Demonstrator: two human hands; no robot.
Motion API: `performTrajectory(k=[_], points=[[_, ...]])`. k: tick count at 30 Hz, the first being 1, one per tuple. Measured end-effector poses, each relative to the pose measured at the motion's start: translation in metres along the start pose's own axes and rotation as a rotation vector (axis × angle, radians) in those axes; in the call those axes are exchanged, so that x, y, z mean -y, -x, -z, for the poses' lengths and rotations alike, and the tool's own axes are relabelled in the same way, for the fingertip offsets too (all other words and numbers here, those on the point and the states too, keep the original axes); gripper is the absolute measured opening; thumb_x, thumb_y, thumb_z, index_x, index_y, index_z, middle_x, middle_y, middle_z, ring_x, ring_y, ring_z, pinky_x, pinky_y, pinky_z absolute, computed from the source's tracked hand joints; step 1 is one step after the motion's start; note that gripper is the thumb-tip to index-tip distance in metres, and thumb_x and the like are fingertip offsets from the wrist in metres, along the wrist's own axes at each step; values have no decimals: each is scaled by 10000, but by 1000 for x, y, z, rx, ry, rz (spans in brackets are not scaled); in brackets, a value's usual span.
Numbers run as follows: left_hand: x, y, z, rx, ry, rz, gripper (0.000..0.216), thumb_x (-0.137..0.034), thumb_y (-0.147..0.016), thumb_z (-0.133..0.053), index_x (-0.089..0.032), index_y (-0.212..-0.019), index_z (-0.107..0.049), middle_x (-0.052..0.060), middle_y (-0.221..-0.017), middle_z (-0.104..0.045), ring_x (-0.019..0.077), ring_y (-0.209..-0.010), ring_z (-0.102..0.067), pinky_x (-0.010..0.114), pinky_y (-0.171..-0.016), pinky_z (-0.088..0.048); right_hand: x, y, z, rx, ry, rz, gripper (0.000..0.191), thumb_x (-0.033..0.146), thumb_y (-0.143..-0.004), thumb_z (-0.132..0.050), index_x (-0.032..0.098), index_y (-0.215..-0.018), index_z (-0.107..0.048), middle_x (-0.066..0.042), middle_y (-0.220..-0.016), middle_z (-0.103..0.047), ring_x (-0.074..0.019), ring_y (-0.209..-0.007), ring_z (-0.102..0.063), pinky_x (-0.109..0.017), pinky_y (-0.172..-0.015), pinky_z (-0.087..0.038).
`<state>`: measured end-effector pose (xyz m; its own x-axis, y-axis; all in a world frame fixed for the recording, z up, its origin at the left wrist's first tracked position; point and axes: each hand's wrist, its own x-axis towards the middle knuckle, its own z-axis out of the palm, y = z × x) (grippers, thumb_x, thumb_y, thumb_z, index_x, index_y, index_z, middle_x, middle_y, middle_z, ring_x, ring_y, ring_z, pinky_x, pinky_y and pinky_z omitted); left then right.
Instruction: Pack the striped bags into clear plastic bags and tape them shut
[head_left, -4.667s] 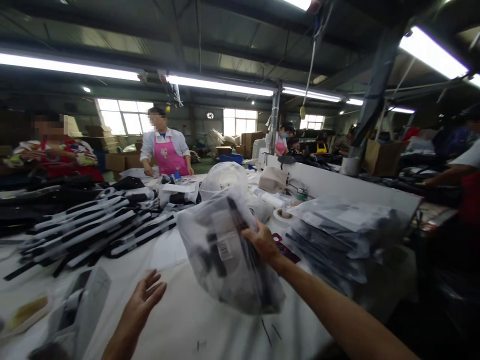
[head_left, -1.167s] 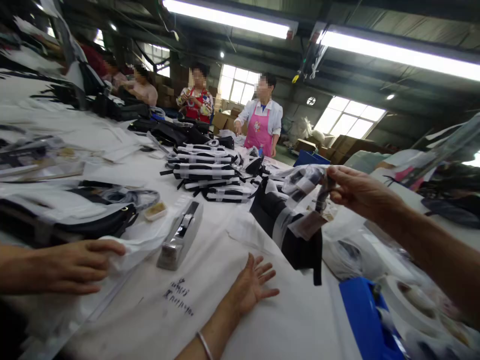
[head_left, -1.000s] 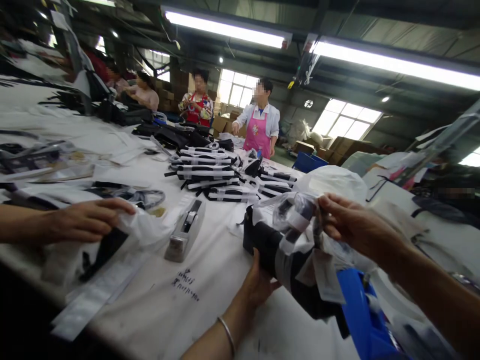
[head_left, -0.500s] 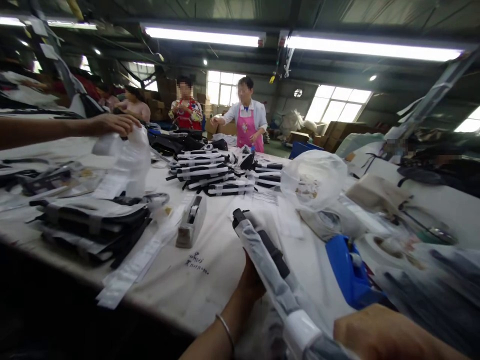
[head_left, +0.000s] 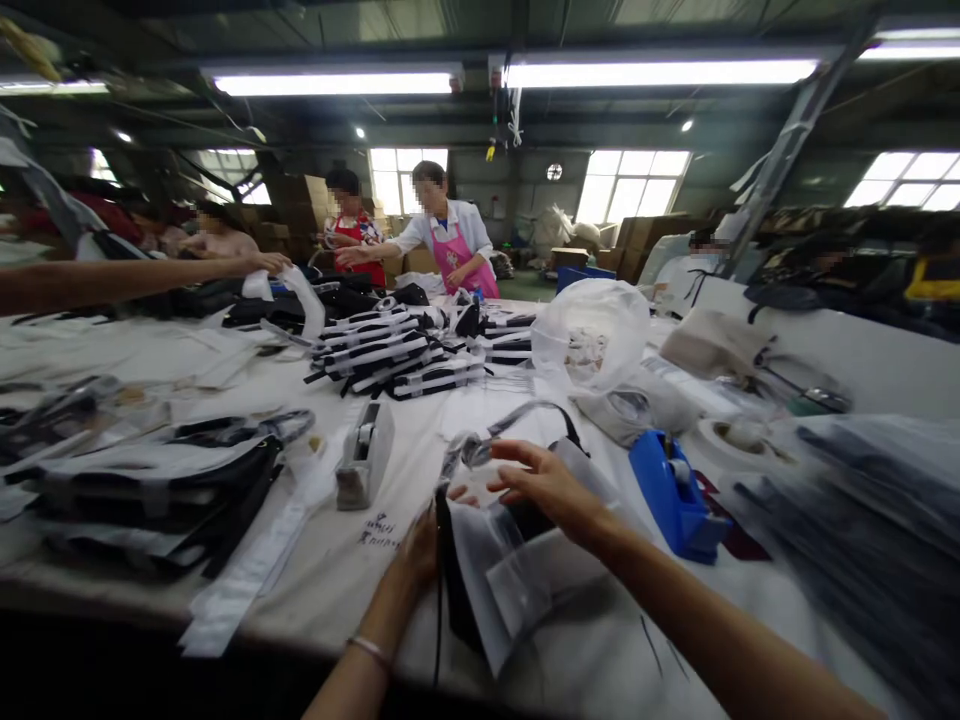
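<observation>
A black bag [head_left: 461, 570] stands on the table before me, partly covered by a whitish translucent sheet [head_left: 517, 585]. Plastic-wrapped strap parts [head_left: 466, 450] and a dark strap loop show at its top. My left hand [head_left: 421, 545] grips the bag's left side, with fingertips showing over the upper edge; the rest of those fingers is hidden. Over the top of the bag reaches my right hand [head_left: 551, 488], its fingers stretched and apart; whether they touch the sheet I cannot tell.
Tape dispensers, one grey [head_left: 365, 455] and one blue [head_left: 675, 495], flank the bag. Wrapped black bags [head_left: 150, 490] lie at left, and more are stacked [head_left: 390, 345] behind. A clear plastic bag [head_left: 592, 325] stands beyond. A co-worker's hand [head_left: 262, 263] holds a white strip at left.
The long grey-wrapped part that pointed at me has swung down, and the bag's sheeted side now shows. My right hand moved from the lower right to above the bag. My view turned right.
</observation>
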<state>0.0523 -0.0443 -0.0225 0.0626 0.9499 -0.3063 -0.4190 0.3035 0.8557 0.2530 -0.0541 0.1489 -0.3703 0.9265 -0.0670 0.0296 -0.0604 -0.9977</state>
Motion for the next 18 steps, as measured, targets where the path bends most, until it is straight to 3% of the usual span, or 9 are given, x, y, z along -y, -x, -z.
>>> performTrajectory(k=[3,6,8,10,11,14,18], points=[[-22,7,46,-153,-51,-25,247,-282,-928,-455,-156,-1086,-597,127,-1080,-693,234,-998,-688,394,-900,-552,-19,13,51,-107,354,82,339,441,-801,-630,192,-1021,-697,-82,-1033,-711,-248,-886,-695,-382,-763,-558],[-40,11,65,-402,-290,-178,235,-273,-819,-585,-168,-1028,-604,121,-1096,-669,278,-1053,-660,423,-877,-559,-46,20,97,-222,706,221,289,411,-826,-604,237,-1032,-709,-74,-1084,-707,-262,-1037,-644,-430,-960,-483],[-53,7,54,-490,-556,-440,271,-307,-783,-616,-194,-1029,-617,98,-1105,-649,290,-1082,-628,447,-903,-538,-67,13,119,-317,810,276,344,426,-809,-617,243,-1091,-689,-85,-1196,-668,-278,-1168,-575,-464,-1059,-400],[-69,-6,28,-436,-849,-696,244,-335,-826,-569,-219,-1032,-629,74,-1100,-643,266,-1072,-611,434,-942,-505,-86,-2,134,-418,824,248,484,484,-768,-641,229,-1179,-647,-108,-1293,-613,-299,-1262,-502,-492,-1104,-342],[-78,-17,13,-373,-982,-750,213,-328,-858,-531,-224,-1012,-636,67,-1086,-648,245,-1051,-613,408,-942,-498,-93,-10,138,-444,799,195,570,518,-750,-648,213,-1231,-615,-125,-1335,-581,-309,-1284,-483,-499,-1104,-339],[-104,-67,-29,-274,-1245,-630,183,-242,-886,-512,-219,-1004,-650,52,-1111,-660,188,-1086,-594,298,-959,-454,-100,-29,143,-388,601,-15,744,596,-758,-608,159,-1353,-521,-175,-1410,-508,-322,-1288,-488,-478,-1069,-385],[-121,-150,-54,-253,-1359,-395,116,-220,-863,-583,-181,-913,-681,67,-993,-691,201,-997,-631,320,-906,-468,-92,-38,143,-318,319,-94,649,630,-830,-496,173,-1273,-619,-142,-1330,-595,-324,-1296,-483,-466,-1087,-360]])
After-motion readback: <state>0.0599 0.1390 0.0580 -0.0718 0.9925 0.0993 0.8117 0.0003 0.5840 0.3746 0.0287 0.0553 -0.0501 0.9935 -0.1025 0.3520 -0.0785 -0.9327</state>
